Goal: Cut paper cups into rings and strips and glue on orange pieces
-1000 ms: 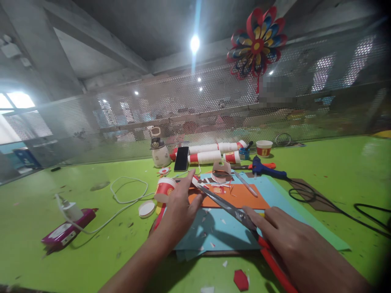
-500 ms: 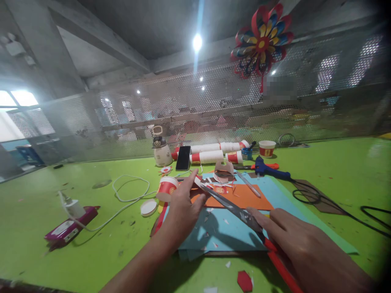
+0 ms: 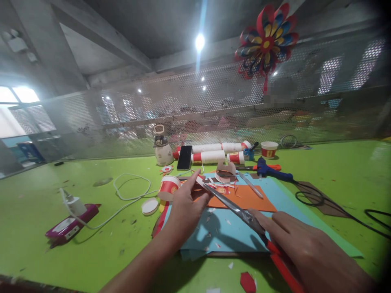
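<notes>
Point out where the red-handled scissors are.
In the head view, right of centre: the red-handled scissors are in the right hand, tips meeting a white strip at the left hand.

On my feed, the scissors point(image 3: 248, 217) at five o'clock show shiny, smudged metal blades and smooth red plastic handles. I read matt paper in the orange sheet point(image 3: 244, 200), smooth plastic in the power strip point(image 3: 73, 228) at eight.

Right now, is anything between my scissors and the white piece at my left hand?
Nothing visible: the scissors in your right hand reach over the orange sheet right up to the white piece at your left hand; whether they touch it is unclear.
</notes>
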A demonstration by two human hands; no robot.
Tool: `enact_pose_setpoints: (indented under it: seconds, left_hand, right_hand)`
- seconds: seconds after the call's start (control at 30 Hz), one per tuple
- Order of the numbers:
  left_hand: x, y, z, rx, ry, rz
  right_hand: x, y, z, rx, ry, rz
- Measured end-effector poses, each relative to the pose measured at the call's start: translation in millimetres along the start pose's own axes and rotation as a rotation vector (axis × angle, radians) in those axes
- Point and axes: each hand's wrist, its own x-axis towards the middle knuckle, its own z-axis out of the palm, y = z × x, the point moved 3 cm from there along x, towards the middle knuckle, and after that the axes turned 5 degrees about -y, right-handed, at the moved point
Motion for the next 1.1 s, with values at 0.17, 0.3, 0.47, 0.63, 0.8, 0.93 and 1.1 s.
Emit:
enact_pose_setpoints:
  seconds: [0.17,0.3,0.47,0.63,0.8,0.93,1.1]
  left_hand:
    - [-0.6,-3.7,-1.8,0.026,-0.015,0.037]
    - [-0.4,-3.9,-3.8,0.038,-0.015,0.053]
    - [-0.4,-1.8,-5.4,0.072,-0.013,0.06]
    - [-0.3,-0.9,-5.6,0.071,-0.013,0.053]
    - [-0.5,0.5,-6.3,0.139,-0.008,0.082]
    - [-1.5,1.3,-5.9,0.151,-0.014,0.089]
    - [-2.2,1.8,-5.9,0.11,-0.02,0.084]
  right_hand:
    - [1.5,-4.1,-4.4,0.004,-0.007,-0.001]
    - [5.6,-8.1,-9.4,-0.061,0.035,-0.015]
    - [8.0,-12.7,-17.9,-0.158,0.089,-0.065]
    - [1.9,-10.6,-18.4,-0.174,0.063,-0.048]
    - [-0.4,-9.0,-16.0,-0.127,0.042,-0.028]
    - [1.9,-10.6,-17.1,-0.124,0.057,-0.033]
    - [2.8,-9.8,-15.2,-0.101,0.055,-0.031]
